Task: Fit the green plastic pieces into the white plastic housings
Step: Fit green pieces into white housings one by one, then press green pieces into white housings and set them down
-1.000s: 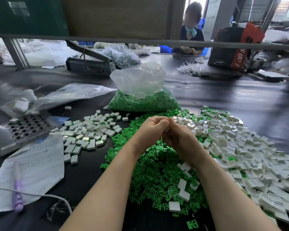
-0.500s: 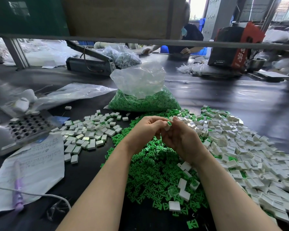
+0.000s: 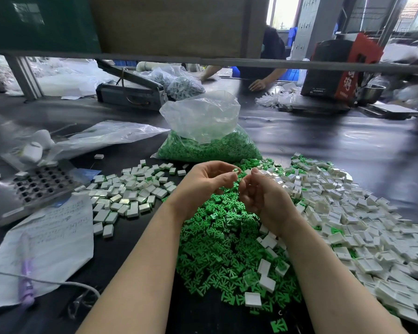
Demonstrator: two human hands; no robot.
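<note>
Our hands have parted: left hand (image 3: 203, 182) pinches a fitted housing (image 3: 235, 170), right hand (image 3: 263, 196) loosely curled, apparently empty, so one's done

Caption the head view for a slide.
Left hand pinches a small part above loose green pieces, right hand beside it, white housings heaped at right.

I see both hands raised over the green pieces (image 3: 217, 239) heaped on the dark surface (image 3: 348, 145). My left hand (image 3: 203, 183) pinches a small white-and-green part (image 3: 235, 170); my right hand (image 3: 263, 196) hangs beside it, fingers loosely curled. White housings (image 3: 362, 213) spread to the right, a bag (image 3: 208, 133) beyond.
</note>
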